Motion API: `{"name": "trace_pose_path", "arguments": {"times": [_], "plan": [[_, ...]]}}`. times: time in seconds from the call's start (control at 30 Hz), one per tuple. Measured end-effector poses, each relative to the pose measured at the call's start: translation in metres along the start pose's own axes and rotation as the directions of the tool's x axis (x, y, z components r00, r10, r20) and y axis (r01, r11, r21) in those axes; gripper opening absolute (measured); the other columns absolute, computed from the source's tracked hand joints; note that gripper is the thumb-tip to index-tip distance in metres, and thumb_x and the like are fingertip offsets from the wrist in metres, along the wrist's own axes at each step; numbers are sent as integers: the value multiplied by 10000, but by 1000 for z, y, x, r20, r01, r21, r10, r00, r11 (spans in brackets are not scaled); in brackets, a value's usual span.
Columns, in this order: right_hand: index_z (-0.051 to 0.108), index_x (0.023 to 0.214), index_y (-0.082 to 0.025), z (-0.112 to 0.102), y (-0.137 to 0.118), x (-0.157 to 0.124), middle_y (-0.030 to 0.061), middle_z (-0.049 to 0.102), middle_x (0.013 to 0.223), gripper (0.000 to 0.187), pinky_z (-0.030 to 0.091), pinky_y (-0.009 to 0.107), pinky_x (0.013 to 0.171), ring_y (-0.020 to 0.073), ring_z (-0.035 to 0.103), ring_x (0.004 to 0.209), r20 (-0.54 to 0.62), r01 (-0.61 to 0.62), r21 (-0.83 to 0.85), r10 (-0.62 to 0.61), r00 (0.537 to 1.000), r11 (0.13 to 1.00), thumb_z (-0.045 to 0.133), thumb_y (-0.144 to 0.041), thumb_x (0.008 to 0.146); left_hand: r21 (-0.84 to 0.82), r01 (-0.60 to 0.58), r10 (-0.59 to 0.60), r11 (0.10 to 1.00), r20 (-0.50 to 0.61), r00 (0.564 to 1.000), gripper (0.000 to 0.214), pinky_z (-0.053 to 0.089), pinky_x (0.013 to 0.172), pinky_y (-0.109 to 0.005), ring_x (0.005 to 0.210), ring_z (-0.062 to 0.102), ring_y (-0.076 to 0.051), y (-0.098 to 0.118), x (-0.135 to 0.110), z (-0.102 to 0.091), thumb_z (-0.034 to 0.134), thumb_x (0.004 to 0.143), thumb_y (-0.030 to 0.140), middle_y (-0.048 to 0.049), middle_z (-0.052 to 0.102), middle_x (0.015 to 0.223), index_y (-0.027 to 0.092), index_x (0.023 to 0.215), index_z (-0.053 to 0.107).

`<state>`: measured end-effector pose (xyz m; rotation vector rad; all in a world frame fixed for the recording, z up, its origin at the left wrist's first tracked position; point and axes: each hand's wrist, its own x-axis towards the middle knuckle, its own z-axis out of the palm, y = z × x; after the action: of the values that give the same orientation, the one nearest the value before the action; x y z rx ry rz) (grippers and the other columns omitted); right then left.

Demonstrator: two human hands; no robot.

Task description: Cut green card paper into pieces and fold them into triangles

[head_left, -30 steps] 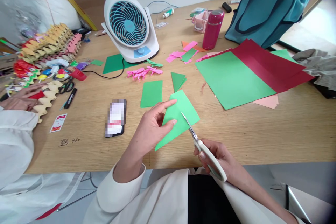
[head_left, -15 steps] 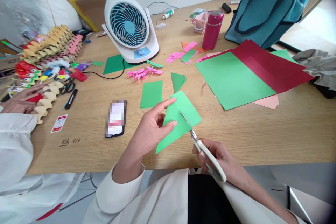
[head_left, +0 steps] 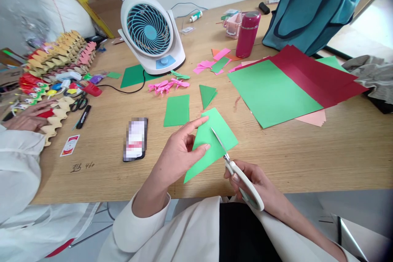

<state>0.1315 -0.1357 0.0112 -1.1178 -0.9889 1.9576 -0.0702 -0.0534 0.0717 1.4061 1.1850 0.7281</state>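
Light green paper [head_left: 218, 131] is pinched at its left side by my left hand [head_left: 179, 147], thumb and forefinger lying on its face. My right hand [head_left: 250, 176] is closed around the white handles of a pair of scissors [head_left: 242, 178]. One blade lies across the top of the paper, pointing up and left; the other is hidden beneath it. Just beyond the paper lie a darker green rectangle of paper [head_left: 177, 110] and several green triangles [head_left: 207, 95].
A phone [head_left: 135, 139] lies left of my left hand. Large green sheets [head_left: 273, 94] and red sheets [head_left: 310, 73] lie at the right. Behind stand a fan [head_left: 150, 32], a pink bottle [head_left: 248, 35] and a teal bag [head_left: 307, 16]. A co-worker's hand [head_left: 29, 116] is at the left.
The green paper and my left hand have shifted slightly right, bringing the paper deeper between the scissor blades. My right hand has barely moved.
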Motion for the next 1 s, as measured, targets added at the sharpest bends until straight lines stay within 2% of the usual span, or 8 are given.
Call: {"name": "trace_pose_path", "arguments": {"times": [0.1,0.37,0.57,0.63,0.7,0.73,0.83,1.0], "plan": [[549,824,-184,1,-1,1,-59,454,606,398,371,213,486,74,423,498,-14,10,-20,-11,1000,1000,643,-570,844,1,43,-43,999,52,998,668,521,578,-241,693,662,-152,1,0,-1,670,835,235,-39,723,903,299,1461,446],[516,766,-188,5,-2,1,-62,431,586,415,335,204,452,69,404,480,-25,16,-35,-17,1000,999,658,-573,826,-6,39,-39,999,56,998,662,531,625,-250,742,658,-152,1,0,-2,662,839,226,-45,714,941,287,1459,440],[542,822,-187,1,7,2,-52,462,619,368,348,208,470,73,411,500,-15,71,-71,-72,997,995,619,-543,873,-56,-32,30,998,-31,999,735,538,655,-249,817,658,-143,2,3,0,711,808,258,-91,609,1263,310,1464,383],[541,827,-186,1,8,3,-49,463,622,368,358,212,476,78,423,504,-10,92,-104,-93,996,990,604,-544,883,-59,-51,47,997,-65,997,555,524,672,-247,804,637,-135,0,6,-1,702,825,303,-81,638,1175,243,1338,498],[537,825,-188,1,10,3,-49,462,620,360,357,214,476,81,428,506,-5,99,-119,-100,995,988,602,-537,886,-30,-69,66,997,-109,992,282,489,664,-234,744,591,-117,-2,9,-2,678,845,342,-41,655,965,184,1068,607],[535,823,-189,1,10,3,-49,462,618,352,352,215,475,82,426,508,-5,98,-121,-99,995,988,602,-529,888,-6,-76,74,997,-131,989,209,462,641,-224,698,553,-106,-4,10,-2,663,854,359,-15,627,854,173,933,610],[536,828,-192,2,11,3,-49,467,620,322,333,214,472,79,403,508,-17,87,-110,-89,996,990,598,-500,900,60,-70,79,996,-165,983,280,352,550,-214,577,405,-83,-8,12,-4,623,873,397,41,463,648,176,721,540],[546,844,-191,4,9,2,-49,470,630,298,337,217,487,80,401,520,-24,75,-133,-78,997,988,599,-479,901,80,-47,58,996,-137,989,306,290,524,-224,550,333,-78,-7,12,-3,597,874,375,58,383,619,184,668,476]]}}
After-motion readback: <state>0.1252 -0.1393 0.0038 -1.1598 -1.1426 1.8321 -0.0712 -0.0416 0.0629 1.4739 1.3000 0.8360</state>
